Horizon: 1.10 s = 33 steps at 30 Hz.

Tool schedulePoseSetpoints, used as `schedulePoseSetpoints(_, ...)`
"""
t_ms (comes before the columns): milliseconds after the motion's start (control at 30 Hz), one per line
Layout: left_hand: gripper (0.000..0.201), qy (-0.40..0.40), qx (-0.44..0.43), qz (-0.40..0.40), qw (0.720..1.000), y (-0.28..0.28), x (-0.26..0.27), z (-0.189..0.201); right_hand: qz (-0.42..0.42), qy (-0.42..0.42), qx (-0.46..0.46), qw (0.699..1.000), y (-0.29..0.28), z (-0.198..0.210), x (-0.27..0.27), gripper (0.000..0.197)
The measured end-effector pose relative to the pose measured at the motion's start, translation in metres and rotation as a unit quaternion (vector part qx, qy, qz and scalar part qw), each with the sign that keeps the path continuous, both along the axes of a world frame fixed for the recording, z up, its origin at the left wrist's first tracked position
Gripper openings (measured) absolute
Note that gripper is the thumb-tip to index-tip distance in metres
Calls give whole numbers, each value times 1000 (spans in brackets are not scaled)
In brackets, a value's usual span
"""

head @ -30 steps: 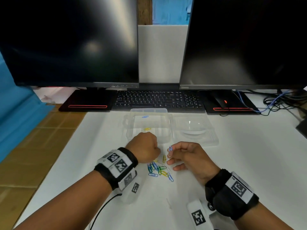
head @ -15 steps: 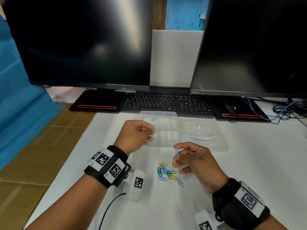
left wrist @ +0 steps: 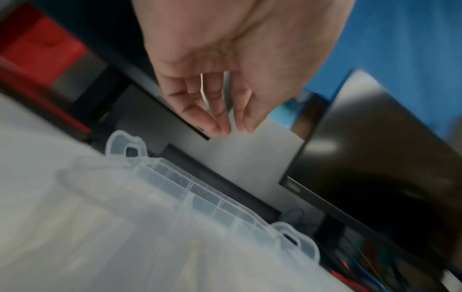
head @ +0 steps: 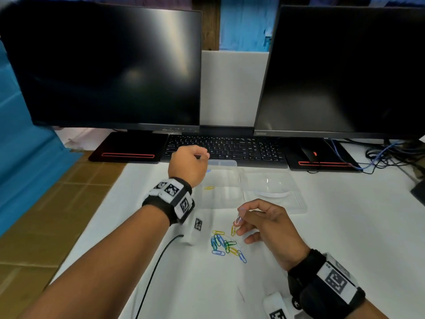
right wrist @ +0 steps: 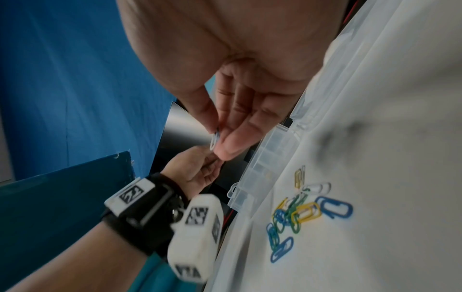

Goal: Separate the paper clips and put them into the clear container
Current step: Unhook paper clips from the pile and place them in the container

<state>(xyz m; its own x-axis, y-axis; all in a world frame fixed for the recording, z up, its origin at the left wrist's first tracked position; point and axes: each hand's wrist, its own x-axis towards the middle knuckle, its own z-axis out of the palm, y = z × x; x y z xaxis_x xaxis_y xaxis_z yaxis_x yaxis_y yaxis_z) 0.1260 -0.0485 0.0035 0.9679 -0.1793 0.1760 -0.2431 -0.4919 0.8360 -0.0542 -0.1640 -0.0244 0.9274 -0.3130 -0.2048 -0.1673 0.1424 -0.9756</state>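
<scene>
A heap of coloured paper clips lies on the white table, near the clear container. The container is open, its lid folded out to the right. A yellow clip and a blue clip lie inside. My right hand pinches a pale paper clip between thumb and fingers, just above the heap. My left hand hovers over the container's far left corner, fingers loosely curled, nothing seen in them.
Two dark monitors stand behind a black keyboard. A mouse and tangled cables sit at the back right. The table's left edge borders brown cardboard. A black cable runs from my left wrist.
My left hand rose from beside the heap and moved away to the container's far left corner. My right hand stayed above the heap, still pinching its clip.
</scene>
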Motion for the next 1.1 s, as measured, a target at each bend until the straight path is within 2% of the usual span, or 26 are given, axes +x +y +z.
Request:
schedulePoseSetpoints(67, 13, -50, -23, -61, 997, 3, -22, -6, -10, -7, 7, 1000, -2, 0, 0, 10)
schedulePoseSetpoints(100, 15, -34, -48, -107, 993, 6, -38, -8, -15, -11, 9, 1000, -3, 0, 1, 11)
schedulePoseSetpoints(167, 13, 79, -100, -190, 973, 15, -69, -16, -24, -16, 8, 1000, -3, -2, 2, 11)
schedulePoseSetpoints(233, 7, 173, -126, -225, 951, 25, -92, -22, -35, -19, 7, 999, -3, -5, 4, 11)
schedulePoseSetpoints(400, 15, 212, -166, -214, 939, 41, -105, -37, -29, -26, -2, 999, 3, -11, 1, 11)
schedulePoseSetpoints(533, 18, 193, -147, -199, 949, 43, -102, -39, -24, -27, -18, 999, 7, -12, 1, 12)
schedulePoseSetpoints(667, 20, 160, -129, -177, 963, 45, -101, -40, -67, -52, -41, 996, 7, -13, 2, 10)
schedulePoseSetpoints(867, 30, 166, -62, -233, 956, 50, -105, -36, -53, -67, -57, 995, 14, -17, 3, 8)
schedulePoseSetpoints(967, 34, 206, -84, -212, 951, 55, -105, -37, -43, -77, -70, 994, 17, -20, 2, 8)
schedulePoseSetpoints(1100, 17, 251, -121, -184, 943, 61, -104, -36, -25, -95, -92, 991, 23, -19, -1, 9)
